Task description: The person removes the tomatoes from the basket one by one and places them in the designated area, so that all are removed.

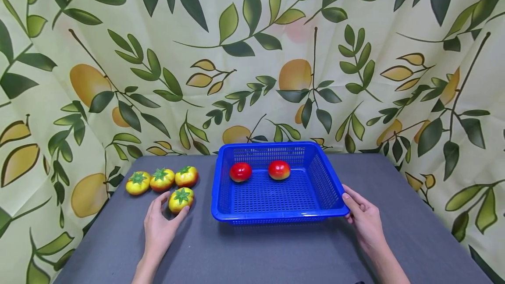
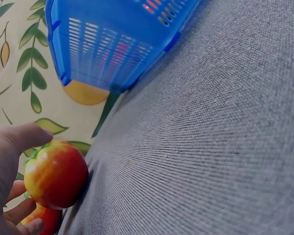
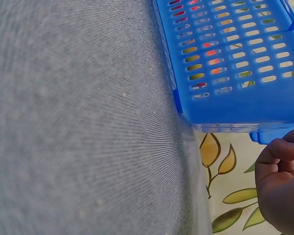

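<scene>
One yellow-and-red fruit point(image 2: 58, 175) sits on the counter point(image 1: 256, 257) inside the left grip point(image 1: 161, 227), left of the blue basket point(image 1: 276, 216) and just in front of three matching fruits point(image 1: 162, 180). Handling: the glossy skin suggests a smooth, light, firm-walled piece, likely a model; expect low fragility, but some tendency to slip or roll. Take hold at the widest part of the sides, thumb opposed to fingers; do not lift by the green leaf cap point(image 1: 182, 195), which may detach. Position relative to the grip: the fruit lies between the thumb, on its right near side, and the fingers, curled round its left. The left grip is closed about the fruit; the contact pressure cannot be told. The right grip point(image 1: 366, 220) is clamped on the basket's rim near its right near corner. Two red fruits point(image 1: 279, 170) lie inside the basket, apart.
</scene>
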